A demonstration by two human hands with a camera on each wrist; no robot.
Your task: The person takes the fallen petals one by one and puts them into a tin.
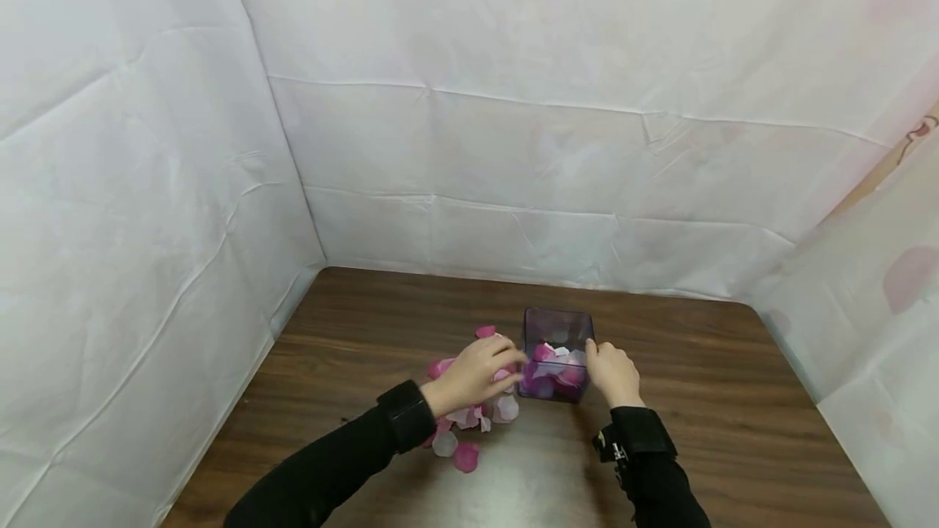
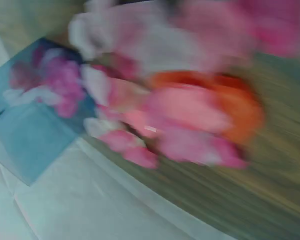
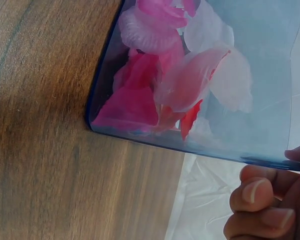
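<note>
A clear purple-tinted plastic box (image 1: 556, 321) stands on the table, with pink, white and magenta artificial flower petals inside. My right hand (image 1: 614, 377) pinches its right rim; the right wrist view has the thumb and curled fingers (image 3: 255, 194) on either side of the wall. Over a loose heap of petals (image 1: 466, 456) left of the box hovers my left hand (image 1: 477, 375), its fingers loosely bent and apart, fingertips near the box's left side. Petals (image 2: 190, 110) look blurred in the left wrist view, beside an orange one (image 2: 240, 112).
The dark wood-grain tabletop (image 1: 704, 398) carries the box and petals. White cloth sheeting (image 1: 469, 145) walls off the back and both sides, meeting the table's far edge just behind the box.
</note>
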